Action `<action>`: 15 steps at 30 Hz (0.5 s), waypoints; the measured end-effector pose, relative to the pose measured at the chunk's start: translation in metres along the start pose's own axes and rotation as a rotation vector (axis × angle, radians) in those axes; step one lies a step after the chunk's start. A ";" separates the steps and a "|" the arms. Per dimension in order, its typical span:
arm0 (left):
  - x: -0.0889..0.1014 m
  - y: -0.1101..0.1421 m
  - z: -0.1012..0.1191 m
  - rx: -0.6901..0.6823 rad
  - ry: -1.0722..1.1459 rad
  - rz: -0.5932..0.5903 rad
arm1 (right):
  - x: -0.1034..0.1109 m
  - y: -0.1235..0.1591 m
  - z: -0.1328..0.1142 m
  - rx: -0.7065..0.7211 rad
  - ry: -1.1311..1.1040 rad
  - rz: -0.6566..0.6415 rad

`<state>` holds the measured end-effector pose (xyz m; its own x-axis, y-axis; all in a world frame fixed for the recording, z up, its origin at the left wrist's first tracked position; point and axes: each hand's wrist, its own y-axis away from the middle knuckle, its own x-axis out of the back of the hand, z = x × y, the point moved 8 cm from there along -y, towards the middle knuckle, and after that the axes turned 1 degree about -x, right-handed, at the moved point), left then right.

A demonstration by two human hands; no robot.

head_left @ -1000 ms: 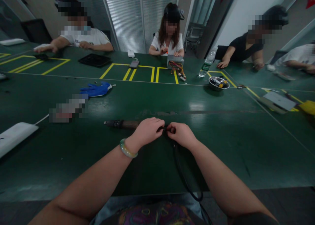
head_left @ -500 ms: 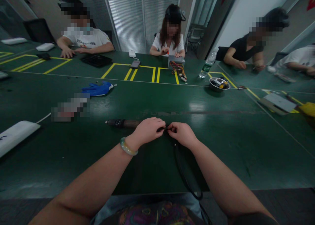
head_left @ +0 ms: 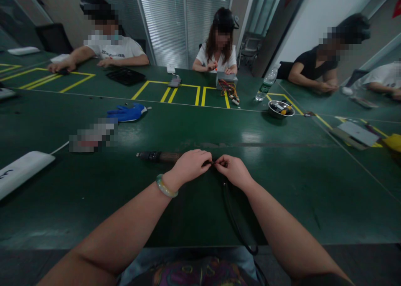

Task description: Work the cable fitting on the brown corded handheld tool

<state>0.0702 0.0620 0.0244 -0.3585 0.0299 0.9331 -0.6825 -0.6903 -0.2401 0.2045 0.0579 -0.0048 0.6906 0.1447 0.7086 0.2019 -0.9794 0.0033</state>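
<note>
An electric screwdriver [head_left: 167, 157] with a dark tip and brownish body lies on the green table, pointing left. My left hand [head_left: 192, 165] is over its rear part, hiding it, with the fingers closed on something small and dark. Right beside those fingertips, my right hand [head_left: 232, 169] is pinched shut at a small dark piece, too small to name. The two hands almost touch. Below my right hand a black cable [head_left: 230, 213] runs down over the table's front edge. A pale bangle [head_left: 166, 186] circles my left wrist.
A blue glove [head_left: 127, 112] and a white power strip [head_left: 25, 173] lie to the left. Farther off are a metal bowl [head_left: 280, 115] of small parts, a water bottle [head_left: 266, 85] and a grey box with coloured wires [head_left: 228, 87]. Several people sit around the table.
My hands keep nearly the same pinched pose at the screwdriver's rear; the view has shifted slightly. Across the table, a person at the left has reached an arm out to a dark object.
</note>
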 end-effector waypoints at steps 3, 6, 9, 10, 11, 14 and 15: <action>0.001 0.000 0.001 -0.001 -0.004 0.002 | -0.001 -0.001 0.001 -0.002 0.004 0.025; 0.000 -0.001 0.001 -0.006 -0.012 0.004 | 0.000 -0.001 0.000 -0.003 0.032 0.061; -0.001 -0.001 0.002 -0.013 -0.018 0.009 | 0.002 0.000 -0.007 0.058 0.102 0.125; -0.001 -0.001 0.002 -0.014 -0.016 0.012 | 0.004 0.001 -0.009 0.094 0.120 0.158; -0.001 -0.001 0.002 -0.015 -0.014 0.014 | 0.006 0.002 -0.011 0.127 0.125 0.192; -0.001 -0.001 0.001 -0.015 -0.007 0.020 | 0.007 0.001 -0.010 0.166 0.050 0.224; -0.001 -0.001 0.001 -0.015 -0.005 0.021 | 0.005 0.000 -0.009 0.167 0.013 0.200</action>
<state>0.0719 0.0619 0.0237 -0.3697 0.0113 0.9291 -0.6842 -0.6798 -0.2640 0.2017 0.0576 0.0050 0.7193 -0.0524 0.6927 0.1750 -0.9513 -0.2537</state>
